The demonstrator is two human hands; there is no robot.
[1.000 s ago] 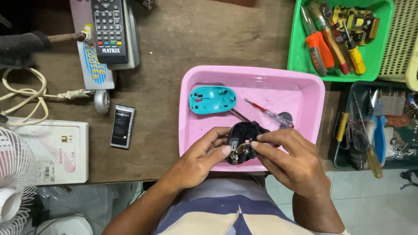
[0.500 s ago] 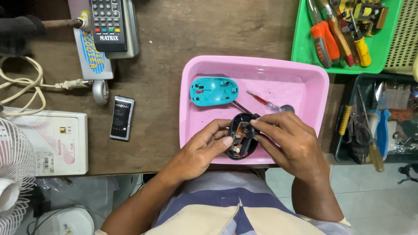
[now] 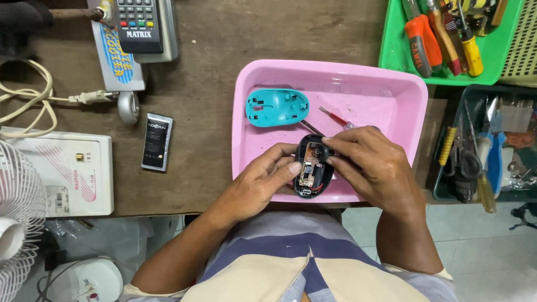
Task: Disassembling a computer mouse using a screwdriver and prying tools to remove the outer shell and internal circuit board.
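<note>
An opened black computer mouse base [image 3: 312, 168] with its circuit board showing lies in a pink tray [image 3: 391, 95], near the front rim. My left hand [image 3: 263, 182] grips its left side, thumb on the board's edge. My right hand [image 3: 372, 165] holds its right side, fingertips at the scroll wheel end. The teal mouse top cover [image 3: 276, 107] lies upside down in the tray behind my hands. A small red-handled screwdriver [image 3: 334, 117] rests beside it in the tray.
A green tray of screwdrivers [image 3: 442, 39] stands at the back right, and a dark bin of tools [image 3: 486, 151] at the right. On the wooden table's left lie a phone battery [image 3: 156, 141], a remote control [image 3: 137, 22], a white box [image 3: 61, 173] and a cable [image 3: 33, 106]. A fan [image 3: 17, 223] is at lower left.
Both hands have drawn the mouse base slightly nearer the tray's front rim and turned it so the board faces up more fully. The teal cover and screwdriver have not moved.
</note>
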